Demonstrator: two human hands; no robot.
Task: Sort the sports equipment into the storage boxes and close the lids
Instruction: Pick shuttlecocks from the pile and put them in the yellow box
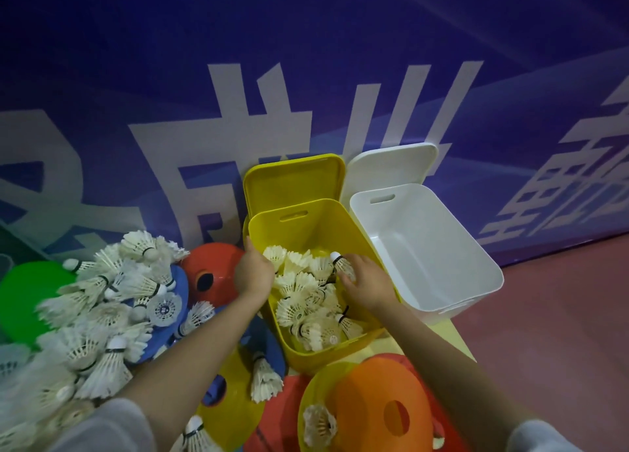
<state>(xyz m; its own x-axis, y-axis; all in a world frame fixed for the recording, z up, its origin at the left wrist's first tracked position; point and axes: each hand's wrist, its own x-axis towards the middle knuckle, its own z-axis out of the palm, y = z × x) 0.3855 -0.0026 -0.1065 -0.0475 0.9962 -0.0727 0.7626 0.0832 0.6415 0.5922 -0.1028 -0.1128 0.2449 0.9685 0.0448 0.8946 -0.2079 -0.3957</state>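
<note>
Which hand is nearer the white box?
Right. The right hand is over the yellow box, holding a shuttlecock near the wall next to the white box. The left hand is at the yellow box's far wall.

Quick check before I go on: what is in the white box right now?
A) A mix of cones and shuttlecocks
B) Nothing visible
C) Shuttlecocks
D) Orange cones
B: the white box shows only its bare inside, while the shuttlecocks lie in the yellow box next to it, where the right hand holds one more.
</note>
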